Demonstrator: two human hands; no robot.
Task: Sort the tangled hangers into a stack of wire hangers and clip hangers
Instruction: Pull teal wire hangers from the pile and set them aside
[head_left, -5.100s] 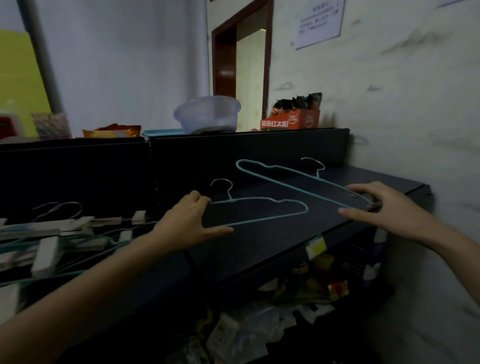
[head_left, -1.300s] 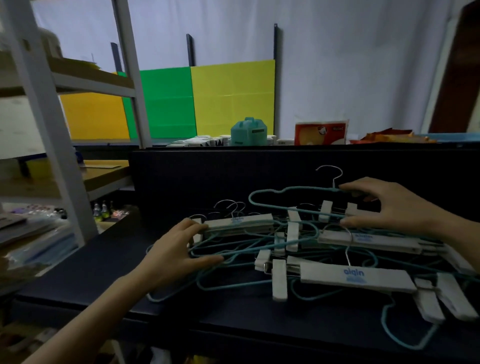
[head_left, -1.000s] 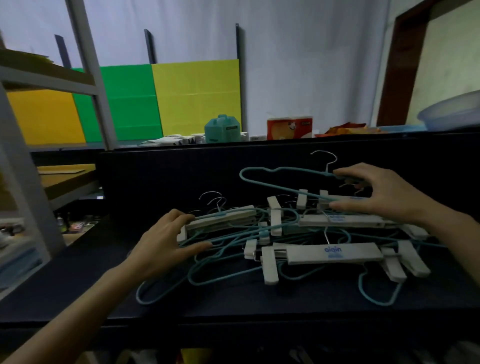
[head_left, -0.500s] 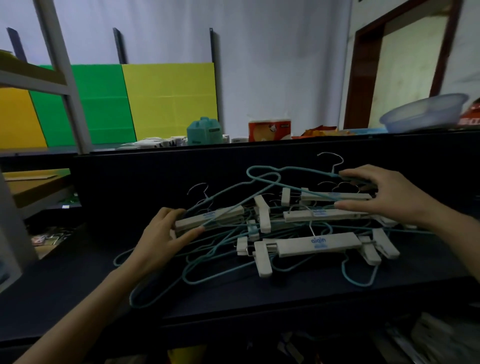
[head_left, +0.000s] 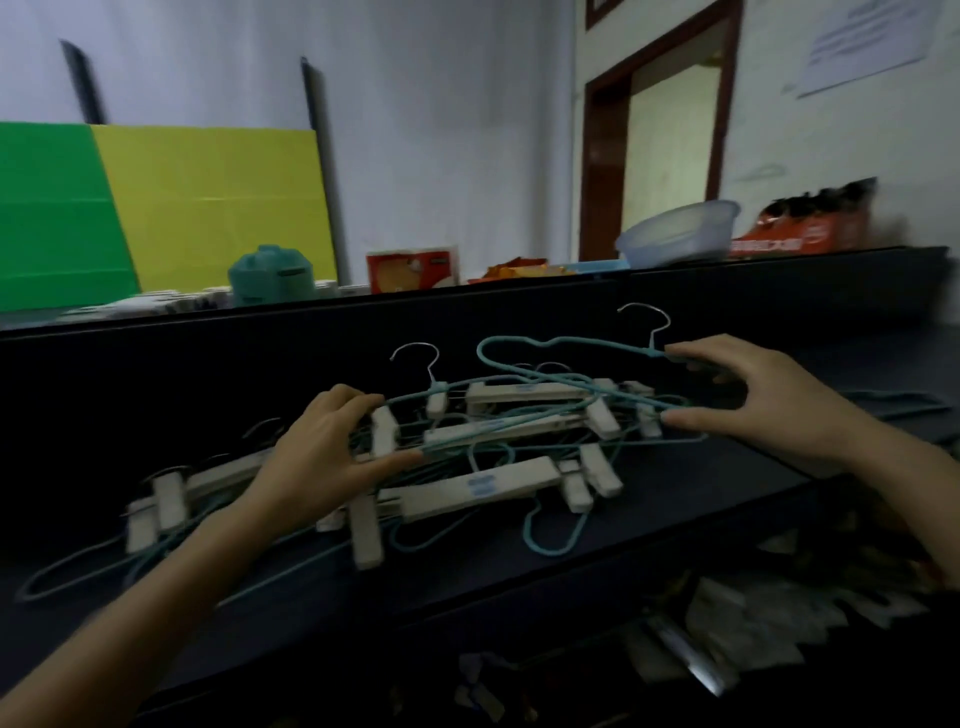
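Dark matte shelf with a raised back panel; white wall and a brown door frame behind. Tangle sits mid-shelf: thin teal coated wire hangers looped through pale flat-bar clip hangers with blocky clips and bare metal hooks. Front clip hanger carries a small blue label, too blurred to read.

Left hand is spread over the tangle's left side, fingers curled onto wires and a clip, thumb out along a bar. Right hand is at the right side, fingertips and thumb pinching the top wire hanger near its hook, lifted above the rest. More wire hangers lie flat past the right hand, partly hidden by it.

On the ledge behind: teal tub, red-and-white box, clear plastic basin, orange carton with white print I can't make out. Green and yellow boards lean on the wall. Paper notice upper right, illegible. Loose packets clutter the level below.
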